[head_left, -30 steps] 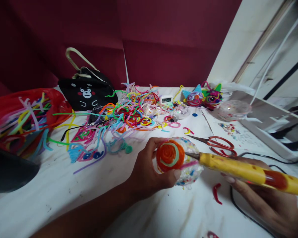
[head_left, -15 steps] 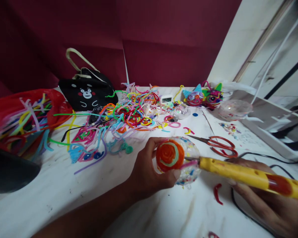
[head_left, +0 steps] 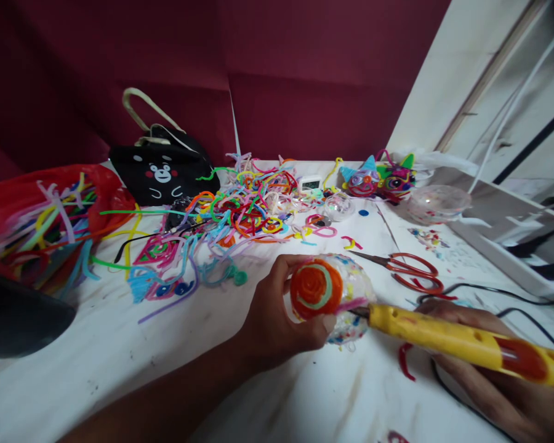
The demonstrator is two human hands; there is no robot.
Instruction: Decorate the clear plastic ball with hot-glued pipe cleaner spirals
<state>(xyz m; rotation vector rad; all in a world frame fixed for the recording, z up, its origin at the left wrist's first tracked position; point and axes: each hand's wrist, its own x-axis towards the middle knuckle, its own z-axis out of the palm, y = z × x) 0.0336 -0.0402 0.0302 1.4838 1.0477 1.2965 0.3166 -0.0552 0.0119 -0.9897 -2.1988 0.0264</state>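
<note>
A clear ball covered in coloured specks [head_left: 357,280] carries an orange coil with a pale green arc [head_left: 314,289] on its left side. Around its left edge my left hand [head_left: 277,314] is closed, thumb below and fingers above. A pink strip [head_left: 351,304] runs along the ball beside the thumb. My right hand [head_left: 484,363] holds a yellow hot-tipped tool [head_left: 443,335], which hides part of the fingers. The tool's dark metal tip is at the pink strip, close to the ball's surface.
Red-handled scissors [head_left: 413,271] lie behind the tool, near a black cable [head_left: 493,289]. Tangled pipe cleaners [head_left: 249,209], a black bag [head_left: 164,166] and a red bag [head_left: 113,197] are behind and left. A tray [head_left: 508,246] stands right.
The tool's tip has shifted slightly down, from above the pink strip to below it. My right hand has moved a little with it. My left hand and the ball look nearly still.
</note>
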